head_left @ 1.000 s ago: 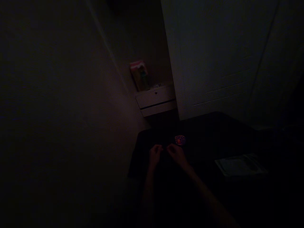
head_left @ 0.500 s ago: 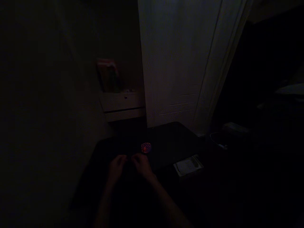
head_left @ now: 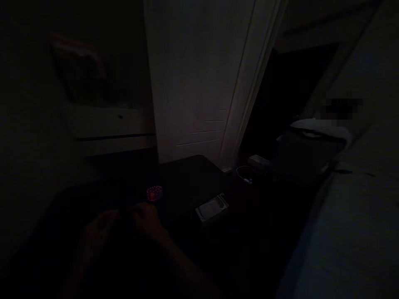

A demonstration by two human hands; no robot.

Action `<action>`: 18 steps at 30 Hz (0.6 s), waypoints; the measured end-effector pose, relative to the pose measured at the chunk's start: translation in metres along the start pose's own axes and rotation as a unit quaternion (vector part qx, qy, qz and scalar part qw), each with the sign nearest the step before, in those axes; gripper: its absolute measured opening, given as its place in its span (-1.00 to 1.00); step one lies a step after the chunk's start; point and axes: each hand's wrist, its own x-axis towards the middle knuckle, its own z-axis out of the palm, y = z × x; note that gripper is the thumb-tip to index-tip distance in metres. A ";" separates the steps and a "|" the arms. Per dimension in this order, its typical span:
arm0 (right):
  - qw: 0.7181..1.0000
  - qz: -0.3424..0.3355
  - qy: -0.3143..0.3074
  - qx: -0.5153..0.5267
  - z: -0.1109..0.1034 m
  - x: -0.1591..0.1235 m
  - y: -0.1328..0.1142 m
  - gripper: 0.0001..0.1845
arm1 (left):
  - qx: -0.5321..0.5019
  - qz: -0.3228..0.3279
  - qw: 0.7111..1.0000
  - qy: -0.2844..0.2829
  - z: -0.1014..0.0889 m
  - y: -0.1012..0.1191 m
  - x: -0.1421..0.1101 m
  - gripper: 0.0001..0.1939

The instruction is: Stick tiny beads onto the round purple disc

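One left hand (head_left: pixel 100 229): lower left, near the right hand (head_left: pixel 147 219).
Grip: fingers curled on both; from here, can't tell if anything's held.
Dotted object (head_left: pixel 155 193): left of centre, on the tabletop (head_left: pixel 193 176), perhaps for easy reach.

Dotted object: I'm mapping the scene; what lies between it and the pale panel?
In the head view, only dark tabletop shows between the dotted object and pale panel.
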 end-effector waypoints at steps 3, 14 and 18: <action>1.000 0.004 -0.001 0.000 -0.001 0.001 0.000 -0.73 | 0.021 -0.027 0.999 -0.005 -0.001 0.006 -0.003 -0.36; 1.000 0.014 -0.018 -0.005 -0.005 0.001 -0.001 -0.79 | 0.042 -0.046 0.998 -0.007 -0.002 0.018 -0.013 -0.38; 1.000 0.016 -0.021 -0.012 -0.004 0.002 0.000 -0.80 | 0.037 -0.052 0.998 -0.007 -0.002 0.018 -0.011 -0.42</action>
